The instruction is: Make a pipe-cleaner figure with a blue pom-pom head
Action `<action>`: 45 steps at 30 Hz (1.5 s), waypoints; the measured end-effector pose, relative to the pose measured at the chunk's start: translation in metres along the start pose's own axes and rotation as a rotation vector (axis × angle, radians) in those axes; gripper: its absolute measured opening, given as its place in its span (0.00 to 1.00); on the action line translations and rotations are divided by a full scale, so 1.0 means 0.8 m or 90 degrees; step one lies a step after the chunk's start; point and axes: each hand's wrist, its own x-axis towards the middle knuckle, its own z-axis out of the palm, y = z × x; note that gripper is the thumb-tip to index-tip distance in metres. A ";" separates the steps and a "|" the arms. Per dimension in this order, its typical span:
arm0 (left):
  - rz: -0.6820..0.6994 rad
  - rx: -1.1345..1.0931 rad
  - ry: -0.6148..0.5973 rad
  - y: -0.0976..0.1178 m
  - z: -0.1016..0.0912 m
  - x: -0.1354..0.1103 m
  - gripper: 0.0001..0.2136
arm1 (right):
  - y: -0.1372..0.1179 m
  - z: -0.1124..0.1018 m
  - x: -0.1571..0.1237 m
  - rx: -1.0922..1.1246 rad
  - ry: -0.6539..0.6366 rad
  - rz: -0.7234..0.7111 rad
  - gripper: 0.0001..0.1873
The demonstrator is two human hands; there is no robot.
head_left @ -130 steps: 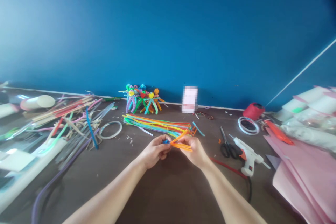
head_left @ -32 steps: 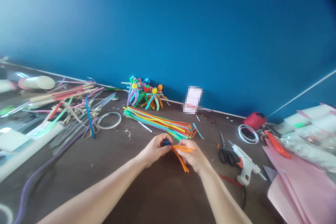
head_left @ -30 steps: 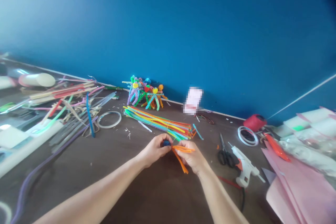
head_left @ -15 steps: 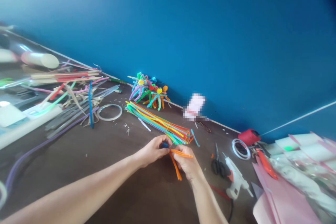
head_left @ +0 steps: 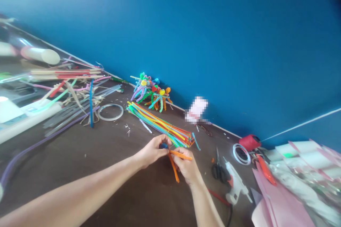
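My left hand point(head_left: 156, 151) is closed, with a small dark blue piece point(head_left: 163, 146) between its thumb and fingers; its kind is hard to make out. Fingertip to fingertip with it, my right hand point(head_left: 185, 163) pinches folded orange pipe cleaners point(head_left: 174, 168). One orange end points right across the fingers and another hangs down towards me. The orange strands meet near the blue piece; whether they are joined is hidden by the fingers. Just beyond both hands lies a bundle of multicoloured pipe cleaners point(head_left: 160, 122).
Several pipe-cleaner figures point(head_left: 151, 92) stand by the blue wall point(head_left: 186, 35). Scissors point(head_left: 220, 170), a glue gun point(head_left: 236, 181), red thread point(head_left: 249, 142) and pink sheets point(head_left: 277, 198) lie right. A wire coil point(head_left: 110, 112) and loose strips point(head_left: 66, 120) are left on the brown table point(head_left: 106, 152).
The view has shifted slightly, so both hands and the right-hand items sit a little further left. Both hands keep their hold on the blue piece and orange pipe cleaners.
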 end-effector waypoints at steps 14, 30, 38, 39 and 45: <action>0.028 0.073 0.031 -0.001 0.000 0.000 0.07 | -0.007 0.006 -0.004 -0.017 0.031 -0.049 0.12; -0.073 0.052 -0.034 0.010 0.001 -0.001 0.04 | 0.006 0.001 0.002 -0.058 0.088 -0.103 0.09; -0.081 0.076 -0.029 0.011 0.001 -0.002 0.05 | 0.000 0.002 0.000 -0.101 0.085 -0.124 0.08; -0.081 0.074 -0.032 0.011 0.001 -0.001 0.05 | -0.001 0.002 0.000 -0.099 0.082 -0.124 0.07; -0.083 0.109 -0.038 0.010 0.000 0.001 0.05 | 0.001 0.001 0.000 -0.076 0.083 -0.123 0.06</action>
